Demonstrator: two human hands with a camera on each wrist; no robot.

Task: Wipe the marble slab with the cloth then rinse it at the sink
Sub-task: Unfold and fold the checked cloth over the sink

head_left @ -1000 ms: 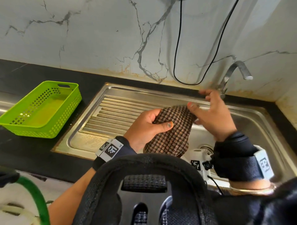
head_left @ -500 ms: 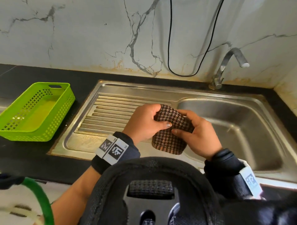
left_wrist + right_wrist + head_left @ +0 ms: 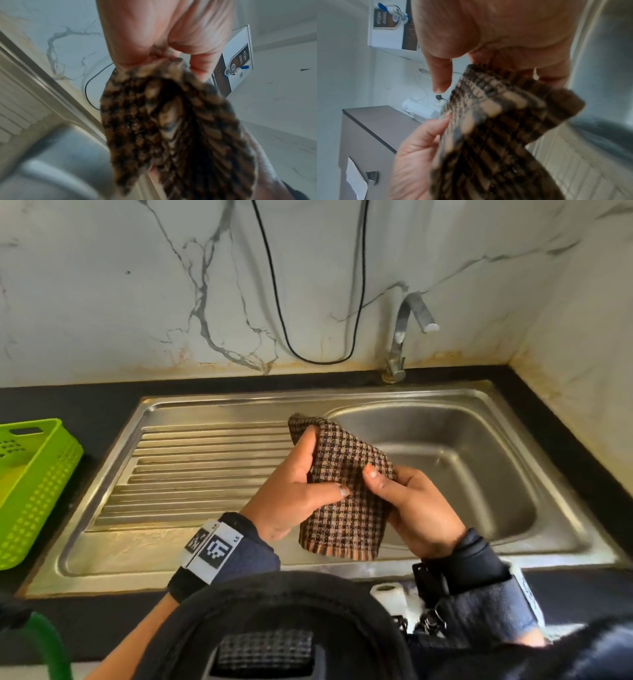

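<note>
1. Head view: my left hand and right hand both have their grip closed on the checked cloth.
2. The cloth hangs folded over the sink basin's nine o'clock edge.
3. The tap stands at twelve o'clock; a green basket sits on the bench at nine.

brown checked cloth, green basket, steel-grey sink

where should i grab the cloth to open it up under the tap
Take the cloth by its free striped hem at the bottom, coming from below. It is folded and hangs over the sink, with the left hand and right hand already gripping its upper sides, so only that edge is clear.
</note>
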